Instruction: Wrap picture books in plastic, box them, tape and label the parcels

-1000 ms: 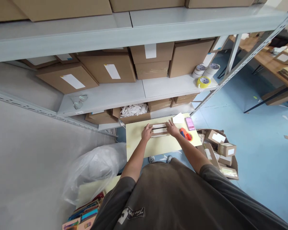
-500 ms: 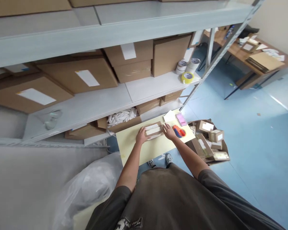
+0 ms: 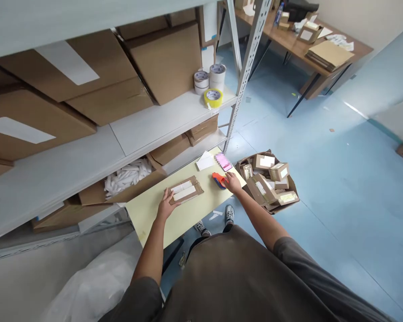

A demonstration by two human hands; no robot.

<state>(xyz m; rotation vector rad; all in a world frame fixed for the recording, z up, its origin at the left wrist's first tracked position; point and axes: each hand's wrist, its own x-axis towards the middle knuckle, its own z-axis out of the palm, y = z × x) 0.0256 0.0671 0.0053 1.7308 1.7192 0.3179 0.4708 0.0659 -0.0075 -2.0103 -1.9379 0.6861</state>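
On the table (image 3: 183, 220), a box (image 3: 185, 190) is seemingly gripped steady by the left hand (image 3: 166, 206); rightward, a dispenser (image 3: 218, 180) is touched by the right hand (image 3: 233, 183), closure unclear.

The flat cardboard box (image 3: 185, 190) was brown with white patches. The tape dispenser (image 3: 218, 180) on its right was orange and blue. The table (image 3: 177, 216) was pale yellow, a far tape roll (image 3: 213, 101) was bright yellow, and the floor (image 3: 339, 188) was light blue.
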